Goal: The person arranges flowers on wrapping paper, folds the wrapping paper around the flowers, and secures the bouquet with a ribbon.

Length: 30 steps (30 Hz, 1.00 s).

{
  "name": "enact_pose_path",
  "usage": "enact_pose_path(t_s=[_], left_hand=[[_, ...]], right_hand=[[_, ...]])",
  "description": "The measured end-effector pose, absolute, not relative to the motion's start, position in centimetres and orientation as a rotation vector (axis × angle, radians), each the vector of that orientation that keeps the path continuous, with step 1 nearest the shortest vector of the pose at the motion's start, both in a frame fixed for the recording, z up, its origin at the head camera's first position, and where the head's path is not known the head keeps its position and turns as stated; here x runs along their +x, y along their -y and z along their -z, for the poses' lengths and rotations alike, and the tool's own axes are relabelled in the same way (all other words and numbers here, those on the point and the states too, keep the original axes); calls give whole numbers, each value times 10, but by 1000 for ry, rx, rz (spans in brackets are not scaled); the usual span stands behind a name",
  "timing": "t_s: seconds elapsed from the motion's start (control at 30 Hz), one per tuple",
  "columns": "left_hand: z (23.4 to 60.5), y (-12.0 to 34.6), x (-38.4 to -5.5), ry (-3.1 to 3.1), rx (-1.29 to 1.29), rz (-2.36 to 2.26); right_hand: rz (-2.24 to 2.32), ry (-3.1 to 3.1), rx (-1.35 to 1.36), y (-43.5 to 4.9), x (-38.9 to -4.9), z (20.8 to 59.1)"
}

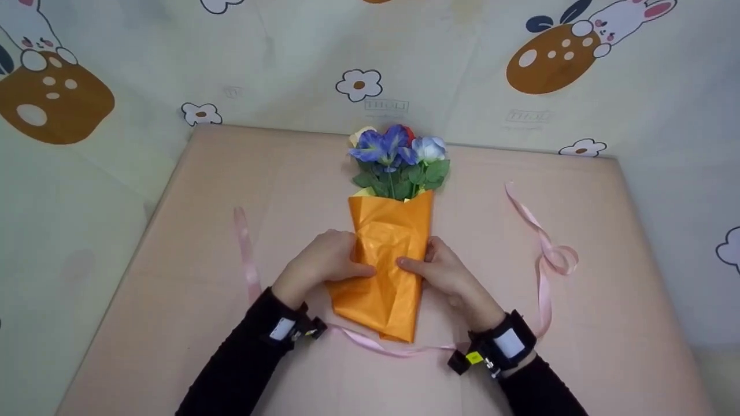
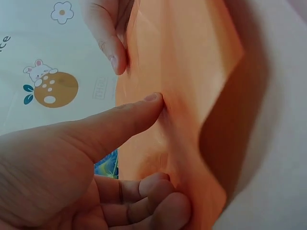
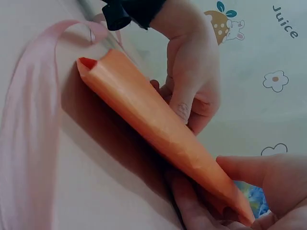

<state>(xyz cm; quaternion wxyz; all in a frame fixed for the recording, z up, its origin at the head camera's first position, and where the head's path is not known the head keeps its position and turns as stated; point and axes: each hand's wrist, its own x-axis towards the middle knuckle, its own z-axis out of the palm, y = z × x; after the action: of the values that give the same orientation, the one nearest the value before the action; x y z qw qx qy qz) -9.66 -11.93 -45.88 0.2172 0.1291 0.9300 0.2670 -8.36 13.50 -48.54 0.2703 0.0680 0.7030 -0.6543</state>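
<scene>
A bouquet of artificial-looking flowers (image 1: pixel 384 147), blue, pale blue, cream and red with green leaves, lies on the table in orange wrapping paper (image 1: pixel 388 234). My left hand (image 1: pixel 326 260) grips the paper's left side, its thumb (image 2: pixel 134 115) laid across the front and its fingers curled at the edge. On the opposite side my right hand (image 1: pixel 451 274) holds the wrap, thumb on the front and fingers going underneath, as the right wrist view shows. The lower end of the wrap is a folded tube with an open end (image 3: pixel 91 64). The stems inside are hidden.
Pink ribbon (image 1: pixel 378 346) runs across the table below the wrap. Its left part (image 1: pixel 247 251) lies beside my left forearm, and a loosely looped part (image 1: pixel 543 260) lies at the right. Behind the pinkish tabletop (image 1: pixel 277 173) stands a wall covering (image 1: pixel 289 69) printed with rabbits and flowers.
</scene>
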Motion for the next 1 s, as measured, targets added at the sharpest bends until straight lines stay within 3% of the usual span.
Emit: enact_pose_path(t_s=[0.5,1.0], left_hand=[[444,120,-92,-2554,338,-840],[437,121,-92,-2460,236,-944]], right_hand=[[2022,-1393,160,-128,-79,488],[2136,-1264,232,-122,-76,492]])
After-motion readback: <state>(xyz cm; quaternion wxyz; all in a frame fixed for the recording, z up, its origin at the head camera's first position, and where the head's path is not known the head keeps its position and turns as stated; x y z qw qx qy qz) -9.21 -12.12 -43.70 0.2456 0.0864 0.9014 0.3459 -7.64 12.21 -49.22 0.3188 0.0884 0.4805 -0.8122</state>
